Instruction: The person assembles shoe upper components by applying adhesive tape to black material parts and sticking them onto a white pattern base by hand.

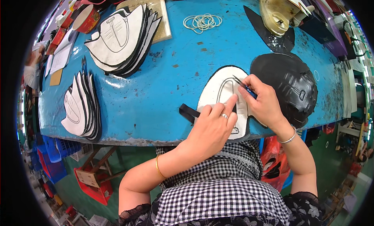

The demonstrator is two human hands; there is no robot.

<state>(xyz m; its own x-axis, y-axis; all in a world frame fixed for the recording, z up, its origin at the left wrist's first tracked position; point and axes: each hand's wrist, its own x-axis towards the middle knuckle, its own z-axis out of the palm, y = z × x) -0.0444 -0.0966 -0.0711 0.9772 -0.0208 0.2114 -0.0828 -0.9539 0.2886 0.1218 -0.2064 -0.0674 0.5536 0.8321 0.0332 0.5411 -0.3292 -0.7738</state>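
Observation:
A white curved panel [210, 87] with a black edge and a raised, cord-like loop outline lies on the blue table in front of me. My left hand [212, 126] rests on its lower part, fingers stretched out, the index finger pointing along the loop. Dark tweezers [249, 92] are pinched in my right hand [265, 103], their tips over the panel's upper part near the loop. A black strap [189, 112] sticks out to the left from beside my left hand. Close to my right hand lies a black moulded panel [292, 83] with raised shapes.
Stacks of similar white panels stand at the far left [119, 35] and near left [78, 109] of the table [156, 105]. A coil of white cord [202, 22] lies at the back. A yellowish glue-stained container [277, 15] stands back right, beside a flat black piece [259, 29].

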